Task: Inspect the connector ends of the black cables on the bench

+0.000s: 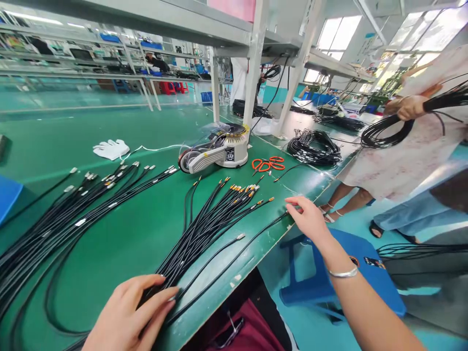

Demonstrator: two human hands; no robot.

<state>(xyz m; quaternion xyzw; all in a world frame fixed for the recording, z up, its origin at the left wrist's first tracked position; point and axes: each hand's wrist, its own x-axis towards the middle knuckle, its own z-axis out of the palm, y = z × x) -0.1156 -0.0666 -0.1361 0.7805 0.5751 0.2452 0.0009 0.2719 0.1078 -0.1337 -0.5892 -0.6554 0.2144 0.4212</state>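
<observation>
My left hand [133,312] lies flat, fingers stretched out, pressing on a bundle of black cables with orange-tipped ends [208,222] near the front edge of the green table [120,234]. My right hand [309,217], a silver bracelet on its wrist, reaches to the table's right edge and pinches the end of one loose black cable [252,239]. A second, bigger bundle of black cables with silver ends [73,214] fans out on the left.
A tape dispenser [219,151], orange scissors [268,164], white gloves [110,148] and a black cable coil [314,146] lie further back. A person at right holds a looped cable bunch [387,131]. A blue stool [343,273] stands below the table edge.
</observation>
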